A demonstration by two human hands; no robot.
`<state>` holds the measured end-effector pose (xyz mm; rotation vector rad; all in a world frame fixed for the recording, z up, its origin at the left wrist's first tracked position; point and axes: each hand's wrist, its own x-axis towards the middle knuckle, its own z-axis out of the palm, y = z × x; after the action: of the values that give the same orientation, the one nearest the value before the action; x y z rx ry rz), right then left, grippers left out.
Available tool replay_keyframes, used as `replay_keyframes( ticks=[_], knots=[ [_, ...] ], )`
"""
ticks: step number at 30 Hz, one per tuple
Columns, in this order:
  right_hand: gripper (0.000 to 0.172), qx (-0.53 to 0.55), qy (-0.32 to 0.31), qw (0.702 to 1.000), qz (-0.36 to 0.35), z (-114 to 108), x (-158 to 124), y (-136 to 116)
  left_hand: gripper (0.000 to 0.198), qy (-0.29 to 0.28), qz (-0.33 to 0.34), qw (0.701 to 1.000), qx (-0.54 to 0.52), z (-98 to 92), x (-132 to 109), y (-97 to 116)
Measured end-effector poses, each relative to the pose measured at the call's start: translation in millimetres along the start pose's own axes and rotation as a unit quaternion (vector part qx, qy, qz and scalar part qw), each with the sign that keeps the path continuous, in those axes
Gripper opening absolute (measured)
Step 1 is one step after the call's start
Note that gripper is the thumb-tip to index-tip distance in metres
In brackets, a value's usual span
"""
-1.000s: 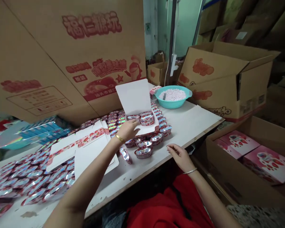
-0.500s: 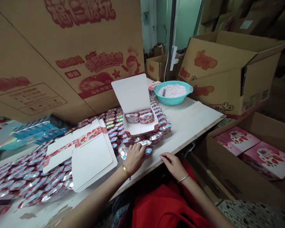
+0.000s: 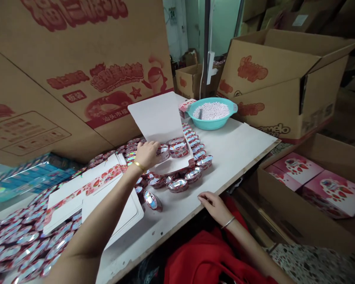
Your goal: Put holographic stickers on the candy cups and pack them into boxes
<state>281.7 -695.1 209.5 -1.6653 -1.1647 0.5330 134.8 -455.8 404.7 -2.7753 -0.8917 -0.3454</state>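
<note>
My left hand (image 3: 147,154) reaches into the left side of an open white carton (image 3: 156,115), its fingers closed around a small oval foil-topped tub (image 3: 163,154). Its fingertips are partly hidden. Other tubs (image 3: 179,150) sit to the right inside the carton. At the table's front edge my right hand (image 3: 215,207) rests with loosely bent fingers, thumb apart, holding nothing. Just in front of the carton stands an oval tub (image 3: 177,185), and another (image 3: 153,200) leans to the left of it.
Flat strawberry-print cartons (image 3: 112,205) lie over rows of tubs (image 3: 23,240) on the left. A turquoise basin (image 3: 212,125) of small white pieces stands at the back. A cardboard box (image 3: 316,232) holding pink cartons is on the right; a large printed box (image 3: 77,51) stands behind.
My left hand has moved from the tubs in front of the carton up and left into it, and one tub has gone from that spot. My right hand stays at the table edge.
</note>
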Motion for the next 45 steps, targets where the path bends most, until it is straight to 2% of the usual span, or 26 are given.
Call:
replay_keyframes(
  ticks=[2,5,6,8,10,11,13,15,18,23,25,27,30,33,36,38,41,43,45],
  knots=[
    [0.03,0.008,-0.004,1.0,0.003,-1.8,-0.7,-2.1,0.02,-0.008,0.001,1.0,0.01,4.1,8.3,1.2],
    [0.03,0.029,-0.017,0.999,0.016,-4.8,-1.2,-4.0,0.03,0.023,-0.005,1.0,0.006,6.7,-0.6,15.0],
    [0.031,0.04,-0.024,0.999,0.021,-6.2,-0.4,-4.0,0.032,0.036,0.017,0.999,-0.008,7.4,-8.3,22.2],
    [0.032,0.06,-0.018,0.998,0.027,-10.3,3.8,-3.0,0.031,0.028,0.114,0.992,-0.049,11.6,-28.0,38.8],
    [0.035,0.053,0.034,0.998,0.018,-17.0,12.3,-1.7,0.021,-0.016,0.209,0.976,-0.068,22.2,-48.7,54.4],
    [0.037,0.037,0.075,0.996,0.009,-21.0,17.9,-1.1,0.017,-0.036,0.222,0.973,-0.057,30.1,-57.7,60.6],
    [0.042,-0.009,0.157,0.987,-0.013,-28.7,30.8,-0.5,0.017,-0.046,0.194,0.98,-0.015,49.1,-71.3,68.3],
    [0.048,-0.051,0.189,0.98,-0.039,-32.5,43.5,-0.8,0.02,-0.031,0.147,0.989,0.018,68.0,-79.3,70.7],
    [0.056,-0.074,0.155,0.982,-0.075,-26.5,57.0,-2.8,0.018,-0.015,0.13,0.991,0.013,86.0,-86.6,72.7],
    [0.05,-0.039,0.129,0.987,-0.086,-6.9,62.5,-10.9,0.022,-0.005,0.166,0.984,-0.07,90.0,-97.3,88.2],
    [0.052,-0.029,0.117,0.988,-0.092,-3.3,61.2,-15.2,0.032,0.026,0.133,0.987,-0.084,92.0,-97.3,94.6],
    [0.053,-0.011,0.104,0.991,-0.088,-1.1,59.4,-19.0,0.051,0.048,0.1,0.99,-0.09,96.7,-93.5,98.3],
    [0.052,0.035,0.085,0.993,-0.069,2.3,58.0,-23.0,0.077,0.038,0.084,0.991,-0.094,105.6,-84.9,101.2],
    [0.047,0.053,0.133,0.988,-0.059,4.1,59.3,-27.1,0.074,0.018,0.081,0.99,-0.11,110.5,-80.9,104.6],
    [0.044,0.065,0.212,0.973,-0.063,-1.6,63.6,-33.3,0.063,-0.002,0.118,0.977,-0.178,103.2,-85.5,106.0],
    [0.044,0.091,0.228,0.967,-0.067,-9.4,67.3,-36.4,0.058,-0.006,0.131,0.961,-0.243,86.8,-89.5,100.7],
    [0.044,0.119,0.233,0.964,-0.054,-22.0,71.8,-33.3,0.059,0.039,0.083,0.938,-0.335,46.8,-84.1,79.6],
    [0.044,0.109,0.248,0.962,-0.037,-29.5,73.5,-24.6,0.06,0.073,0.047,0.931,-0.355,20.3,-67.9,59.7],
    [0.044,0.064,0.273,0.959,-0.03,-37.6,75.1,-12.2,0.06,0.081,0.004,0.937,-0.339,4.8,-43.5,41.1]
  ],
)
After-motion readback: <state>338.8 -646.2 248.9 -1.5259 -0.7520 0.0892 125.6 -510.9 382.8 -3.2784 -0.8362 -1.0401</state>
